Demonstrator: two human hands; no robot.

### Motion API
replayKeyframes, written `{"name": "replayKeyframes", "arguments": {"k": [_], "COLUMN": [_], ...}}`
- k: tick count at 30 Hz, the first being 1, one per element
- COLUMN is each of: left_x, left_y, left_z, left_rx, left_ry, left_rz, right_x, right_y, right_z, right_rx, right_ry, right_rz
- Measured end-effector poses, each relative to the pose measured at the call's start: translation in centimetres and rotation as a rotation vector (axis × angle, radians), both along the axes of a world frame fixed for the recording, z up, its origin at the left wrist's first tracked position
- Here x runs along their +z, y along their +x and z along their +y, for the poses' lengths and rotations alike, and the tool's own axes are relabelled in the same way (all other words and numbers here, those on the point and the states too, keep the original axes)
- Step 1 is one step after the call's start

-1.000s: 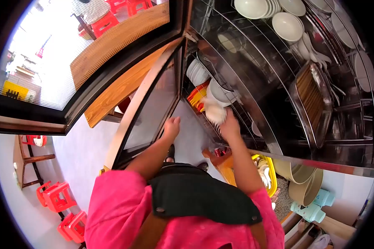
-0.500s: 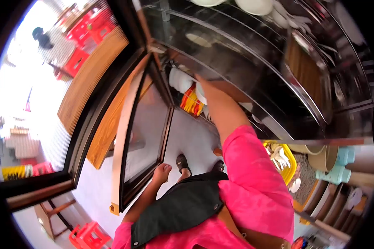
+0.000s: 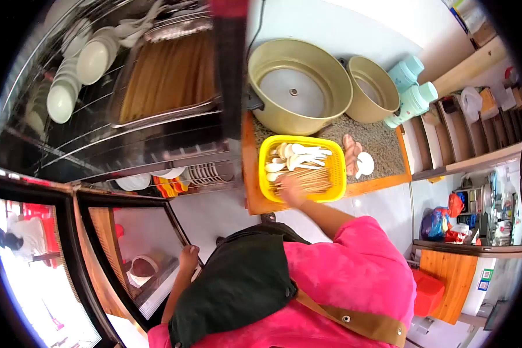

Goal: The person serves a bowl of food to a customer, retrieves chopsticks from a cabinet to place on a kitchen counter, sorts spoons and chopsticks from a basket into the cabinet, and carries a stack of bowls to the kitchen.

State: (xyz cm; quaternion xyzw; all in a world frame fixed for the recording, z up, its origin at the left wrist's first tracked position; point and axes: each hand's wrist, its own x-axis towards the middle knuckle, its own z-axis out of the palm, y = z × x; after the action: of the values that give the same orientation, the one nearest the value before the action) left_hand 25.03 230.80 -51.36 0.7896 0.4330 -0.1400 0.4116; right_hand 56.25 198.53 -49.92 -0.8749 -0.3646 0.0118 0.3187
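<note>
A yellow plastic basket (image 3: 340, 188) holds white spoons (image 3: 301, 155) and a bundle of wooden chopsticks (image 3: 314, 180). My right hand (image 3: 292, 190) reaches over its near left rim, at the ends of the chopsticks; blur smears the fingers. On the left, my left hand (image 3: 188, 257) is closed at the edge of a dark-framed glass cabinet door (image 3: 139, 255) that hangs open. Beside the basket stands the cabinet, where a metal tray (image 3: 168, 75) of chopsticks and white bowls (image 3: 64, 100) rest on wire racks.
Two large round pots, one bigger (image 3: 298, 52) and one smaller (image 3: 359, 66), stand behind the basket on a speckled counter (image 3: 383, 153). Pale blue flasks (image 3: 414, 101) are at the back right. White plates and red-yellow items (image 3: 169, 187) lie on the cabinet's bottom rack.
My view has turned right. My right hand has come out of the cabinet's lower rack and over to the yellow basket. My left hand stays by the door.
</note>
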Motion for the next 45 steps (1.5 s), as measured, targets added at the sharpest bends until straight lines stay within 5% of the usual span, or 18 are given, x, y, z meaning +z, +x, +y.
{"name": "replayKeyframes", "arguments": {"k": [1,4,13,21,27,31,34,37,40,45], "left_x": [0.0,2.0,2.7,4.9,6.8,6.1,-0.7,-4.2,-4.2,-1.9], "left_y": [1.3,5.0,8.8,9.7,20.0,29.1,32.9,35.7,36.9,37.0], "left_z": [-0.3,-2.2,-7.8,-9.8,-13.1,-18.0,-21.4,-23.9,-24.8,-25.1], "left_rx": [-0.008,-0.072,-0.254,-0.151,-0.407,-0.390,-0.514,-0.468,-0.152,-0.007], "left_ry": [0.021,0.015,0.031,0.033,0.008,-0.313,-0.247,-0.172,-0.531,-0.569], "left_rz": [-0.012,-0.059,0.071,0.091,-0.293,-0.057,-0.189,-0.146,-0.080,-0.160], "right_x": [1.1,-0.1,-1.7,-2.9,-0.7,-0.9,-3.6,-4.5,-4.6,-4.1], "right_y": [2.4,8.9,15.1,16.2,15.2,13.5,12.8,12.6,12.0,12.3], "right_z": [-3.1,-7.7,-5.6,-7.7,-8.4,-8.3,-8.0,-7.8,-7.5,-8.2], "right_rx": [-0.109,-0.460,-0.143,-0.071,-0.140,0.175,0.148,0.147,0.056,-0.005], "right_ry": [-0.107,-0.563,-0.720,-0.471,-0.353,-0.188,-0.147,-0.139,-0.319,-0.344], "right_rz": [-0.153,0.035,0.143,0.075,0.215,0.151,0.090,0.143,0.102,0.016]}}
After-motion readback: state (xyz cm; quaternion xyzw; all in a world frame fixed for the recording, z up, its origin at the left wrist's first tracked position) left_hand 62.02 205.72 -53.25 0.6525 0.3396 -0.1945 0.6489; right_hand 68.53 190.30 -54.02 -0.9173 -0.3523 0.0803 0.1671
